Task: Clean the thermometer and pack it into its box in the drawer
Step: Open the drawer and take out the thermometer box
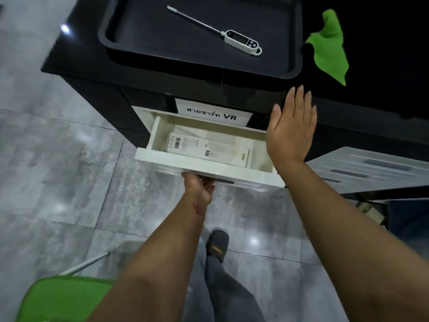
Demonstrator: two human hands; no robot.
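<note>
A white digital probe thermometer (234, 36) lies in a black tray (111, 40) on the dark countertop. A green cloth (329, 47) lies crumpled to the tray's right. Below, a white drawer (176, 161) stands pulled out, with a long white box (209, 149) lying flat inside. My left hand (199, 187) grips the underside of the drawer front, its fingers curled under the edge. My right hand (292, 126) hovers flat with straight fingers over the drawer's right end, holding nothing.
A paper label (213, 112) is stuck on the cabinet above the drawer. A white drawer unit (371, 168) stands at the right. A green chair seat (65, 298) is at the bottom left, and my leg and shoe (217, 245) stand on the grey tiled floor.
</note>
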